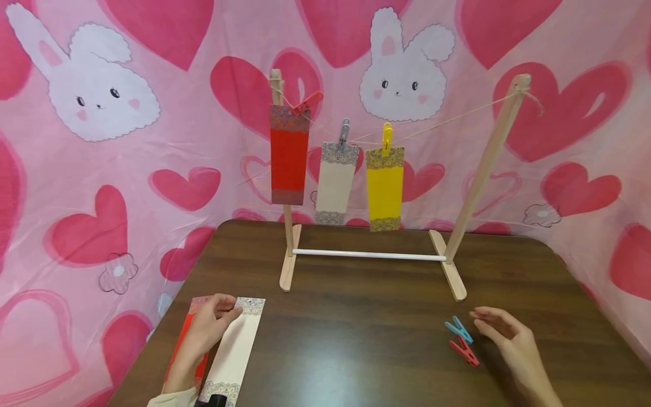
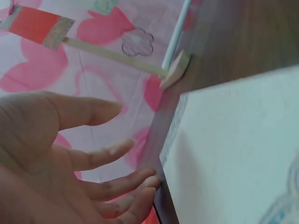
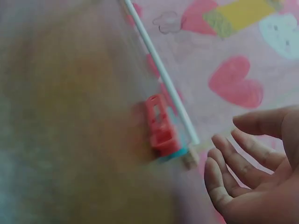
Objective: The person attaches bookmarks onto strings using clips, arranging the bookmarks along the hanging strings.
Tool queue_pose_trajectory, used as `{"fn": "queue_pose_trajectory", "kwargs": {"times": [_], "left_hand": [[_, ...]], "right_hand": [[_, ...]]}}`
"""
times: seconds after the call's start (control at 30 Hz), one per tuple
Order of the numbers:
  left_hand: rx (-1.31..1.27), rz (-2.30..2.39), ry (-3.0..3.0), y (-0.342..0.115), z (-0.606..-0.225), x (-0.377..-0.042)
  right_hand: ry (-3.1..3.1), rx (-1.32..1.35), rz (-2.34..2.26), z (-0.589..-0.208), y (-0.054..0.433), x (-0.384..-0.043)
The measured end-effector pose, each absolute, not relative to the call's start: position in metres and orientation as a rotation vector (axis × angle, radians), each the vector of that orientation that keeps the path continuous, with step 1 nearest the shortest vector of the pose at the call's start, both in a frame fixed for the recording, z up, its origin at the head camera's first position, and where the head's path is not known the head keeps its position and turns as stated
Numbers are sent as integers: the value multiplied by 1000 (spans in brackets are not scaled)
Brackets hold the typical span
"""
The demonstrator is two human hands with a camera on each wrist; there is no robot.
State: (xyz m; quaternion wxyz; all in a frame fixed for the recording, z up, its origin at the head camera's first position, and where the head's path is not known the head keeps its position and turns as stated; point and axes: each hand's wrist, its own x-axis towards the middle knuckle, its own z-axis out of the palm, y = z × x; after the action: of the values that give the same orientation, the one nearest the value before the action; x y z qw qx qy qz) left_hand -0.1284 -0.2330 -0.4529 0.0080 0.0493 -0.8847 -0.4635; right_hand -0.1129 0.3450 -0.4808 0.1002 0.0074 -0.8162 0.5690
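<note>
My left hand [image 1: 205,328], fingers loosely bent and holding nothing, hovers over two paper strips on the table's left side. The red strip [image 1: 185,333] is partly hidden beneath that hand; the cream strip [image 1: 236,345] with patterned ends lies beside it. In the left wrist view the left fingers [image 2: 105,114] stand apart from the cream strip [image 2: 233,140]. My right hand [image 1: 513,342] is just right of a blue clothespin [image 1: 459,329] and a red clothespin [image 1: 464,351]. Its fingers [image 3: 247,154] are relaxed and grip nothing.
A wooden stand with a left post [image 1: 287,226], a right post [image 1: 483,175] and a white crossbar [image 1: 366,254] stands at the back. From its string [image 1: 458,117] hang red [image 1: 289,158], cream [image 1: 335,183] and yellow [image 1: 385,192] strips, each with a clothespin. Behind hangs a pink cloth [image 1: 203,141].
</note>
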Motion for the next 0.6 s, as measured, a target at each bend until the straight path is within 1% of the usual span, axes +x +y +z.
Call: {"fn": "queue_pose_trajectory", "kwargs": {"times": [0.1, 0.27, 0.5, 0.6], "left_hand": [[174, -1368, -2809, -237, -455, -127], [187, -1196, -2828, -238, -455, -125], [187, -946, -2928, -228, -453, -121], [208, -800, -2997, -218, -453, -117]], "right_hand": [[-2453, -56, 1787, -491, 348, -113], [-2573, -156, 1735, -498, 350, -114], [-2513, -48, 1767, -500, 351, -115], [-2525, -47, 1753, -501, 351, -113]]}}
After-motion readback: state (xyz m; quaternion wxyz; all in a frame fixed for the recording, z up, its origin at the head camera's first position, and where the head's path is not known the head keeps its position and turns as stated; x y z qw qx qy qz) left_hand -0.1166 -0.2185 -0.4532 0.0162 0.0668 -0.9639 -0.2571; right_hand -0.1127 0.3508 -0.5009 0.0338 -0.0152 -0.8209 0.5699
